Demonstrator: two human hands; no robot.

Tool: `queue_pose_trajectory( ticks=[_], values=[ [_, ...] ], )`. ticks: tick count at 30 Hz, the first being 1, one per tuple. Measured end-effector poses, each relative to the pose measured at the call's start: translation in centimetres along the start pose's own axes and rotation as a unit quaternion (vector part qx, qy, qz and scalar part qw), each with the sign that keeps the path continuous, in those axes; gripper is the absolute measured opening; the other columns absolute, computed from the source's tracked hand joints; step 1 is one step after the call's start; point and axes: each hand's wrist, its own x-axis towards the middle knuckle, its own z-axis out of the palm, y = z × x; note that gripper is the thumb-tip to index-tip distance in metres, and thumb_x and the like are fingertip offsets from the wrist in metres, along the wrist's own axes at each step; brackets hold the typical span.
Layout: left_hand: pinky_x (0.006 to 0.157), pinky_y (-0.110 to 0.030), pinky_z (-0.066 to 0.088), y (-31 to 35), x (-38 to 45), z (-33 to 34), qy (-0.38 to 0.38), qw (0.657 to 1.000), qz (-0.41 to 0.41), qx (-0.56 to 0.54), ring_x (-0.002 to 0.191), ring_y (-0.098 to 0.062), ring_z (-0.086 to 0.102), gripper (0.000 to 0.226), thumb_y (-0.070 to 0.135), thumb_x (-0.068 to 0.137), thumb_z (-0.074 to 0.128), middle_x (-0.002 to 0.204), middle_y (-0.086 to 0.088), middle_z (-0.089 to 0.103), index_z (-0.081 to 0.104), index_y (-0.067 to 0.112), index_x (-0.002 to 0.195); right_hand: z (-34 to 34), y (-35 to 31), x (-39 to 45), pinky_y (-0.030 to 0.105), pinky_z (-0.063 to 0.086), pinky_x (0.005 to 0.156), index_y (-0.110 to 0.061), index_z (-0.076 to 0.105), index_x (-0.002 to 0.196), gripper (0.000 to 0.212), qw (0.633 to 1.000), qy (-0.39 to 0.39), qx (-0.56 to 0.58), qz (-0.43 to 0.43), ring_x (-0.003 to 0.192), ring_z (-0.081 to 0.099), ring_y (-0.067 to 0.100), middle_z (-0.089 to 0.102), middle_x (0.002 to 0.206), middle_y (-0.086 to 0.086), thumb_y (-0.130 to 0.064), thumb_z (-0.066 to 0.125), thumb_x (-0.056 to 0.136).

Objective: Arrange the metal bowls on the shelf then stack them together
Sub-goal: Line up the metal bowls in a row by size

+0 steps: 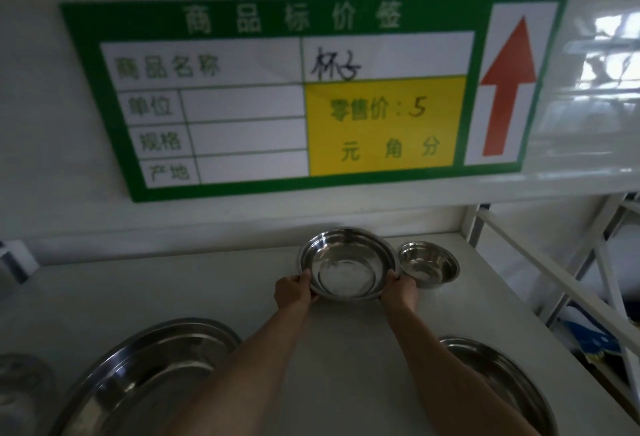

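A big bowl [145, 376] sits near left on the shelf [173, 293]. My left hand [293, 291] and right hand [401, 291] have fingers clamped on the middle bowl [347, 264], each gripping its rim. Just right sits a small bowl [428, 264]; another big one [502, 380] lies near right.

We see bare shelf [173, 290] open along the left back; the small bowl [428, 264] crowds the right back corner, two large bowls [138, 376] [502, 383] flank the front edge, leaving a middle lane, the price sign [294, 96] overhanging
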Motion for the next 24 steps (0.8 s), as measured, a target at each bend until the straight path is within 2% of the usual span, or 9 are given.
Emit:
queue_pose_trajectory(
  ticks=[3, 7, 11, 12, 14, 16, 20, 24],
  values=[
    [0.030, -0.023, 0.049, -0.2, -0.3, -0.2, 0.008, 1.000, -0.004, -0.002, 0.056, -0.026, 0.058, 0.022, 0.013, 0.084, 0.070, 0.081, -0.022, 0.063, 0.063, -0.003, 0.071, -0.1, -0.1, -0.4, 0.041, 0.047, 0.088, 0.011, 0.065, 0.105, 0.044, 1.000, -0.003, -0.001, 0.000, 0.106, 0.061, 0.046, 0.065, 0.109, 0.034, -0.026, 0.043, 0.097],
    [0.029, -0.021, 0.048, -0.1, -1.4, -0.8, 0.015, 1.000, -0.002, -0.008, 0.050, -0.021, 0.054, 0.017, 0.011, 0.086, 0.066, 0.080, -0.021, 0.062, 0.064, -0.005, 0.079, -0.3, -0.3, -1.2, 0.041, 0.047, 0.088, 0.010, 0.065, 0.104, 0.043, 1.000, -0.001, 0.013, -0.004, 0.104, 0.061, 0.045, 0.065, 0.108, 0.033, -0.026, 0.043, 0.096],
    [0.029, -0.018, 0.046, 0.3, -3.0, -1.6, 0.034, 0.999, 0.023, 0.016, 0.046, -0.021, 0.056, 0.025, 0.013, 0.087, 0.065, 0.075, -0.019, 0.063, 0.069, -0.011, 0.084, -1.0, -0.5, -2.3, 0.040, 0.047, 0.086, 0.008, 0.065, 0.104, 0.040, 1.000, 0.002, 0.021, -0.008, 0.102, 0.061, 0.044, 0.066, 0.105, 0.032, -0.024, 0.043, 0.096],
    [0.032, -0.023, 0.051, 0.4, -3.4, -1.8, 0.040, 0.998, 0.028, 0.026, 0.049, -0.024, 0.060, 0.027, 0.015, 0.086, 0.066, 0.073, -0.019, 0.066, 0.069, -0.011, 0.082, -1.2, -0.6, -2.6, 0.040, 0.047, 0.086, 0.008, 0.065, 0.104, 0.040, 1.000, 0.003, 0.021, -0.008, 0.103, 0.061, 0.045, 0.066, 0.106, 0.032, -0.024, 0.043, 0.097],
    [0.053, -0.042, 0.061, 0.0, -3.5, -2.2, 0.056, 0.997, 0.031, 0.044, 0.061, -0.031, 0.070, 0.032, 0.023, 0.083, 0.069, 0.072, -0.024, 0.071, 0.071, -0.009, 0.079, -1.7, -0.7, -3.3, 0.040, 0.047, 0.085, 0.008, 0.065, 0.105, 0.040, 1.000, 0.002, 0.020, -0.008, 0.103, 0.061, 0.044, 0.066, 0.105, 0.031, -0.025, 0.043, 0.098],
    [0.069, -0.048, 0.061, -0.9, -3.3, -2.6, 0.066, 0.996, 0.026, 0.058, 0.067, -0.034, 0.072, 0.030, 0.026, 0.081, 0.070, 0.073, -0.027, 0.072, 0.074, -0.004, 0.078, -2.2, -0.6, -4.2, 0.039, 0.046, 0.082, 0.007, 0.066, 0.103, 0.040, 1.000, 0.002, 0.026, -0.015, 0.102, 0.062, 0.042, 0.067, 0.102, 0.030, -0.025, 0.044, 0.098],
    [0.072, -0.041, 0.059, -0.4, -6.6, -3.7, 0.070, 0.992, 0.043, 0.096, 0.070, -0.033, 0.072, 0.032, 0.029, 0.084, 0.064, 0.072, -0.025, 0.073, 0.075, 0.001, 0.072, -3.2, -0.4, -6.1, 0.033, 0.042, 0.071, 0.005, 0.067, 0.093, 0.036, 0.998, -0.010, 0.052, -0.032, 0.088, 0.064, 0.038, 0.061, 0.080, 0.019, -0.021, 0.043, 0.097],
    [0.068, -0.035, 0.056, -0.3, -9.2, -4.9, 0.076, 0.987, 0.066, 0.123, 0.070, -0.031, 0.071, 0.038, 0.032, 0.086, 0.060, 0.071, -0.024, 0.073, 0.076, 0.000, 0.074, -3.7, 0.3, -7.0, 0.044, 0.055, 0.078, -0.001, 0.067, 0.093, 0.040, 1.000, -0.017, 0.011, -0.020, 0.084, 0.068, 0.041, 0.069, 0.086, 0.025, -0.030, 0.040, 0.096]
  ],
)
